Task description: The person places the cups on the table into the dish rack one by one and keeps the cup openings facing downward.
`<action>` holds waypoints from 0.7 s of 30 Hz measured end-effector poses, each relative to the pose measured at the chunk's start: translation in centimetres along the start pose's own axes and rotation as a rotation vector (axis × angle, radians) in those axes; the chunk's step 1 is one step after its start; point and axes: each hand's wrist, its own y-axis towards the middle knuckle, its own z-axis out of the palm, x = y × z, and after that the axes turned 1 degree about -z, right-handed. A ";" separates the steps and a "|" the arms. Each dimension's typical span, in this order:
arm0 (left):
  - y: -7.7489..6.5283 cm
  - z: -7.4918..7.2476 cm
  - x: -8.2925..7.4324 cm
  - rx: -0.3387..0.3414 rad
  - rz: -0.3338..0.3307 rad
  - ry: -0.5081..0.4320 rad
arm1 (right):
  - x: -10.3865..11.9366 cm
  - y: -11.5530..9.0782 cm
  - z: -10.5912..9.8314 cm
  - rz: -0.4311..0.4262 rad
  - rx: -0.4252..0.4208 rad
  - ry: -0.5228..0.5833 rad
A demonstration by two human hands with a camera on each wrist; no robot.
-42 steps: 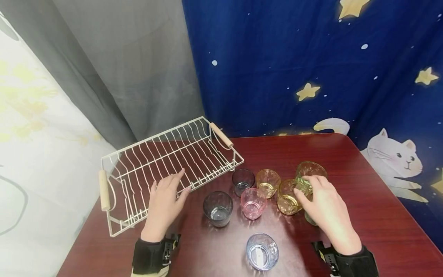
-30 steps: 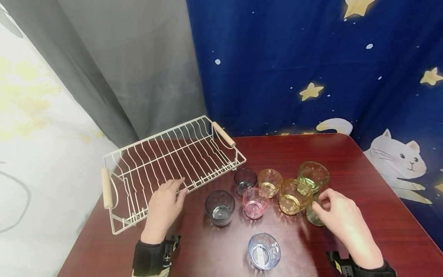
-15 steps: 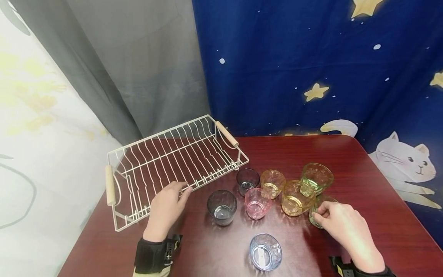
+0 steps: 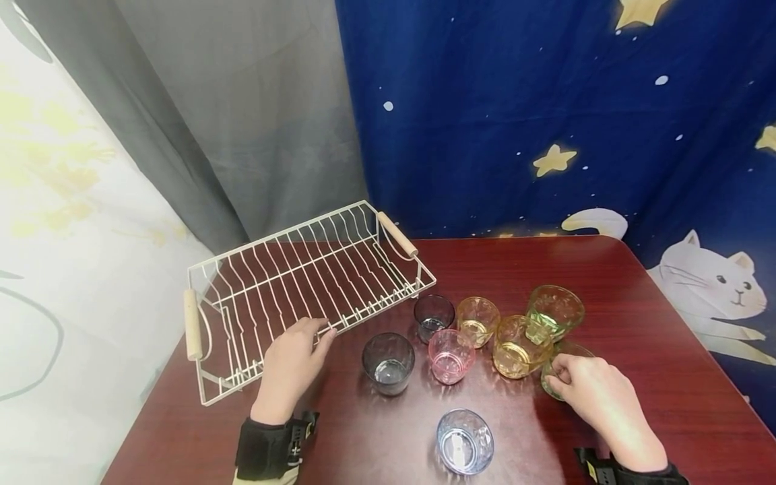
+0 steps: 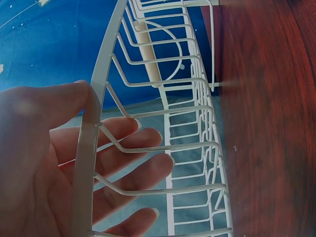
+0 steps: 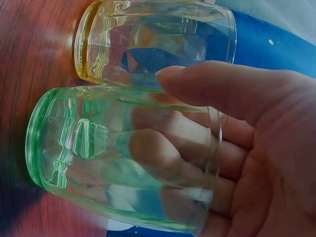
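near green glass (image 6: 106,158) is upright beneath the right hand (image 4: 597,387), whose fingers (image 6: 236,157) grip its upper part

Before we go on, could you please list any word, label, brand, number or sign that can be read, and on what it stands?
No text is readable in these views.
Left wrist strap: small marks, too small to read.
Right wrist strap: small marks, too small to read.
Green glass and rack: no lettering visible.
Blue curtain: pictures only.

Left hand (image 4: 292,364) pointed forward, thumb opposite loosely bent, spread fingers; right hand (image 4: 597,387) angled inward, thumb opposite curled fingers; backs faced up
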 end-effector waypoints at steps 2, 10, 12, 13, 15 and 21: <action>-0.1 0.1 0.0 -0.011 0.002 0.000 | 0.0 0.0 0.0 -0.003 -0.006 -0.008; -0.1 0.4 -0.3 -0.056 0.026 -0.004 | -0.3 -0.3 -0.2 0.018 -0.042 -0.002; -0.1 0.3 -0.3 -0.061 0.027 0.000 | -0.5 -0.1 -0.4 0.021 -0.037 -0.006; -0.1 0.2 -0.3 -0.061 0.024 0.001 | -0.5 0.0 -0.6 0.024 -0.030 -0.007; -0.2 0.1 -0.2 -0.057 0.019 0.001 | -0.6 0.3 -0.8 0.027 -0.024 -0.004; -0.2 -0.1 0.0 -0.033 0.020 -0.015 | -1.0 0.1 -1.6 0.014 -0.083 0.016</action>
